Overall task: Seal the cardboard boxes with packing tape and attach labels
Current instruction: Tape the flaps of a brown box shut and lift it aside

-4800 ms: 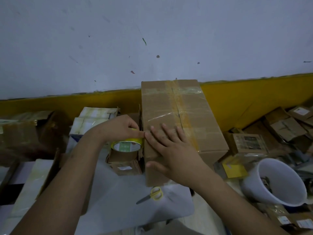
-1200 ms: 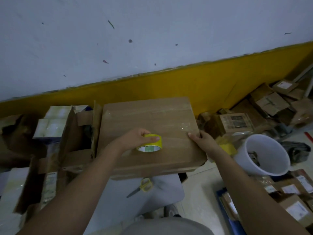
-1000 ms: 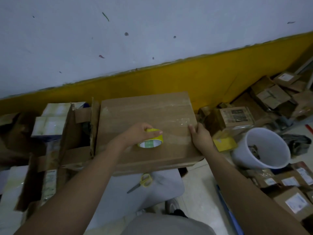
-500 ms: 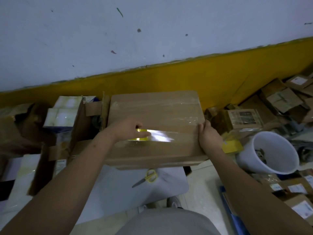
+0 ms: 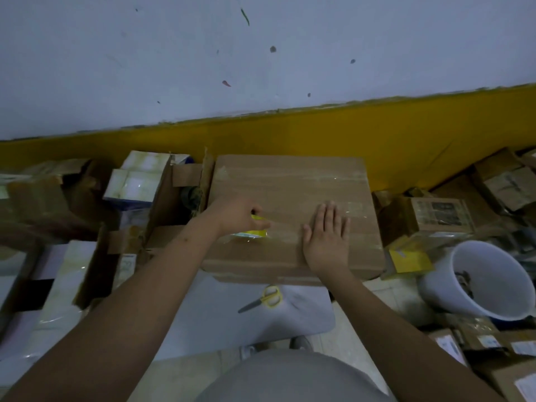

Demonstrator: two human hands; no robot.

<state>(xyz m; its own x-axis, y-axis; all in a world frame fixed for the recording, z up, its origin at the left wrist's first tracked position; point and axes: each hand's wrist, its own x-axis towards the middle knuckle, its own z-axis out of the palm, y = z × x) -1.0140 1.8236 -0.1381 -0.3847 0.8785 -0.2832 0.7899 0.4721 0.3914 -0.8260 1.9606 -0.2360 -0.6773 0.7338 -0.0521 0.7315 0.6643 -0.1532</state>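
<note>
Against the yellow-banded wall point(image 5: 377, 146) sits your cardboard box point(image 5: 290, 187), the biggest thing in reach, lying flat with clear tape strips already shining across its top. Around it lies a clutter of smaller cartons, and to your right a white bucket point(image 5: 490, 303) stands just beside the box's corner.

Your right hand point(image 5: 326, 239) lies flat on the lid, fingers straight and together, pressing the tape down and holding nothing. Your left hand point(image 5: 237, 216) is curled round the tape roll point(image 5: 255, 229), gripping it at the left part of the lid with a stretch of clear tape running from it toward your right palm.

Below the box, on the pale sheet point(image 5: 232, 323) in front of you, the yellow-handled scissors point(image 5: 265, 298) lie near the box's front edge, apart from both hands.

The risks, as I judge them: if you pull the roll on with your right palm lifted, the free strip may wrinkle or fold onto itself, since clear tape clings to anything. If you drag at an angle, the strip may wander off the seam. The box overhangs the sheet's edge a little, so heavy pressing near the front could tip it. No label shows on this lid yet.
</note>
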